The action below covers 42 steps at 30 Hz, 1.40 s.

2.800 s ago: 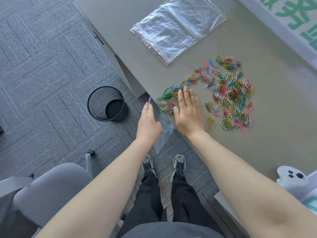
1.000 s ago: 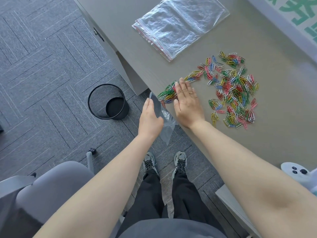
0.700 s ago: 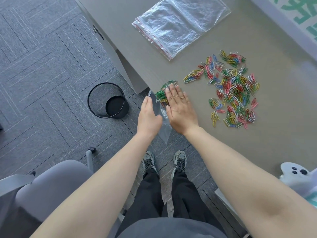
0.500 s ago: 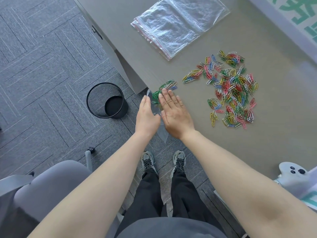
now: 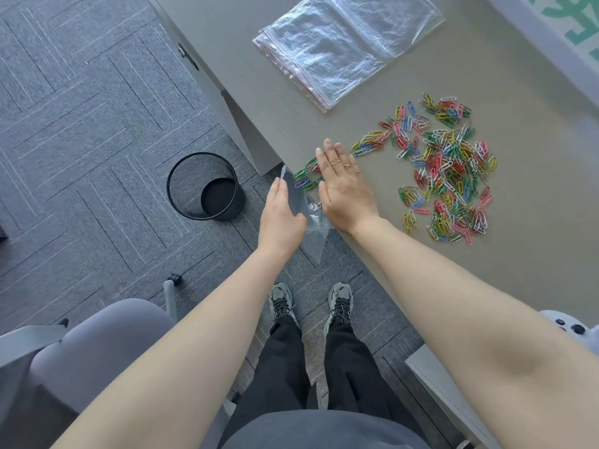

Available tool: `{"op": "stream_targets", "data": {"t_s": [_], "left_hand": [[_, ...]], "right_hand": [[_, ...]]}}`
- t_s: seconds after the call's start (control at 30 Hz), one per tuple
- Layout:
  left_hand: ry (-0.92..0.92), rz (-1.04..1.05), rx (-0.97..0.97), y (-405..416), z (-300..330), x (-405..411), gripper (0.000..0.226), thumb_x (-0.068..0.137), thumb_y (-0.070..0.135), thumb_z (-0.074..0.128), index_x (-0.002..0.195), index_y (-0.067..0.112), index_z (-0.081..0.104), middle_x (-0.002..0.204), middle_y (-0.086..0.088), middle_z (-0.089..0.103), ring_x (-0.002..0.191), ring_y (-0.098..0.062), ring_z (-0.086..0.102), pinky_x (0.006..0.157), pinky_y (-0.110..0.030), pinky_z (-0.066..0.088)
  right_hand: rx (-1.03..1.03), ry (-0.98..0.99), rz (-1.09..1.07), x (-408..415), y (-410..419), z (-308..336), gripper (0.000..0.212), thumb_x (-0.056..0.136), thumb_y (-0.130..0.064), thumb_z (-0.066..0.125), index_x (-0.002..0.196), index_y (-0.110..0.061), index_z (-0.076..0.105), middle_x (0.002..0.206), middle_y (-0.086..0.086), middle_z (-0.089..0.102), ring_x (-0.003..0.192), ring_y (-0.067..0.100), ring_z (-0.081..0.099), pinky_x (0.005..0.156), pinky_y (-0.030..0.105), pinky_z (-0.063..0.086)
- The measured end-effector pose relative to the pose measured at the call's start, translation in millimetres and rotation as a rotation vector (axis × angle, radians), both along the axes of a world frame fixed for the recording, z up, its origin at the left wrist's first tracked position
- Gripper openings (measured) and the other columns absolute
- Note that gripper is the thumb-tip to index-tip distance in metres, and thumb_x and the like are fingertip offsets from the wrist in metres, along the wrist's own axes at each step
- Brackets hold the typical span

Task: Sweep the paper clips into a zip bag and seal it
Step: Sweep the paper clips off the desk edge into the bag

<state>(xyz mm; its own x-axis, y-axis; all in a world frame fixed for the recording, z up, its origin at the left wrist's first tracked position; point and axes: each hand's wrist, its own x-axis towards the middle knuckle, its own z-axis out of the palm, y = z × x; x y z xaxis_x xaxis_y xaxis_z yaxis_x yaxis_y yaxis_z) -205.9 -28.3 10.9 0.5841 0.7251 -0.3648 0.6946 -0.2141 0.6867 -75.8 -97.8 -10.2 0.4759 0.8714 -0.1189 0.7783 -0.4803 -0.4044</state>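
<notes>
Below the desk edge (image 5: pixel 327 236), a black wire wastebasket (image 5: pixel 205 187) stands on the carpet, left of my hands; any clip that misses the bag drops to the floor near it. My left hand (image 5: pixel 281 218) pinches the open zip bag (image 5: pixel 311 231) at its mouth and holds it just under the edge. The film is thin and slack, so the mouth may fold shut, or the bag may slip from my grip as weight builds. My right hand (image 5: pixel 343 186) lies flat on the desk, fingers extended and together, gripping nothing, with a small green and blue cluster of paper clips (image 5: pixel 306 178) touching its left side, at the edge above the bag. A fast push would scatter this cluster past the mouth. The main pile of paper clips (image 5: pixel 447 176) lies well apart to the right; the spare zip bags (image 5: pixel 346 43) lie beyond it. Against the frame 2.8 s ago, my right hand has shifted left toward the bag and the cluster has travelled with it to the edge; the main pile and my left hand's hold match
</notes>
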Motion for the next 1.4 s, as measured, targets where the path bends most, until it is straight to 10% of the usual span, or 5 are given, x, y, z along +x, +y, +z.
{"op": "stream_targets", "data": {"t_s": [0.67, 0.93, 1.4], "left_hand": [[-0.071, -0.019, 0.000, 1, -3, -6, 0.064, 0.090, 0.014, 0.057, 0.148, 0.015, 0.031, 0.155, -0.005, 0.028, 0.143, -0.012, 0.023, 0.111, -0.018, 0.019], [-0.006, -0.007, -0.060, -15, 1, -8, 0.073, 0.088, 0.003, 0.053, 0.151, 0.013, 0.019, 0.159, 0.001, 0.017, 0.144, -0.008, 0.016, 0.103, -0.009, 0.013], [0.085, -0.093, -0.089, -66, 7, -15, 0.069, 0.092, 0.003, 0.048, 0.152, 0.014, 0.016, 0.160, 0.009, 0.009, 0.129, -0.009, 0.038, 0.076, -0.007, 0.026]], "right_hand": [[0.136, 0.128, 0.284, -40, -14, 2, 0.057, 0.092, -0.016, 0.027, 0.149, -0.007, 0.029, 0.157, 0.009, 0.026, 0.146, 0.021, 0.020, 0.120, 0.035, 0.011], [0.381, 0.209, -0.252, -11, -44, 19, 0.063, 0.085, 0.002, 0.034, 0.148, -0.004, 0.029, 0.156, 0.011, 0.029, 0.146, 0.019, 0.020, 0.121, 0.036, 0.011], [-0.032, -0.108, -0.633, 27, -152, 5, 0.061, 0.095, -0.030, 0.029, 0.152, -0.010, 0.020, 0.161, 0.011, 0.012, 0.148, 0.027, 0.004, 0.121, 0.039, 0.001]]}}
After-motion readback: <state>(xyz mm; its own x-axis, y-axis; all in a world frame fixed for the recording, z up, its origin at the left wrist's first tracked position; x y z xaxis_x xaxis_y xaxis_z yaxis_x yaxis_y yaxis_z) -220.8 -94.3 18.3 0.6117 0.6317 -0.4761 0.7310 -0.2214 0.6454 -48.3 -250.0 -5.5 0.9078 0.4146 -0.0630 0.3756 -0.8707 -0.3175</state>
